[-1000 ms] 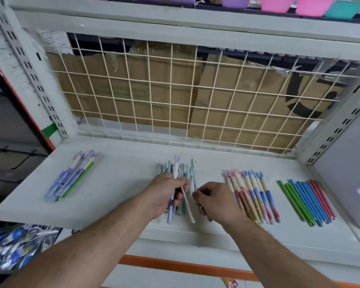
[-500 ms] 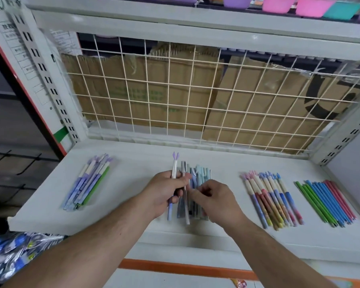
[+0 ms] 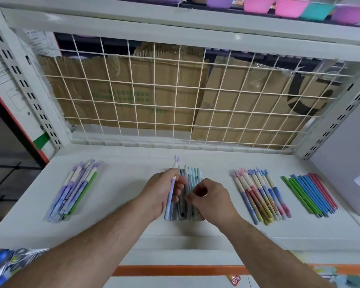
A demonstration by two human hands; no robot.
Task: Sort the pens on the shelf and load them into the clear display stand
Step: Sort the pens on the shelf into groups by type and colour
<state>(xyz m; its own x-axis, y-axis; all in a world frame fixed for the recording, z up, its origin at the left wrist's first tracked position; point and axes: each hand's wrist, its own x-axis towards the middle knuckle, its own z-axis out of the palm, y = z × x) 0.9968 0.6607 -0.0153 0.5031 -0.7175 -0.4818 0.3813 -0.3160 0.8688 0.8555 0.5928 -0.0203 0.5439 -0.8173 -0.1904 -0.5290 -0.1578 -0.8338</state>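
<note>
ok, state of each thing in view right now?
left hand, grips purple pen
purple pen, held, eared end pointing away
right hand, pinches at middle pile
middle pile, flat on shelf, side by side
left pile, flat, no hand on it
patterned pile, flat, no hand on it
thin pile, flat, no hand on it

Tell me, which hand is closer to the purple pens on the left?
Left. The left hand lies between the purple pens and the right hand, which is farther away.

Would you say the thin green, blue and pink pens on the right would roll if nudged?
Probably: the thin green, blue and pink pens look round and slim, lying loose on the flat white shelf. Likely light and stiff, since each lies straight.
</note>
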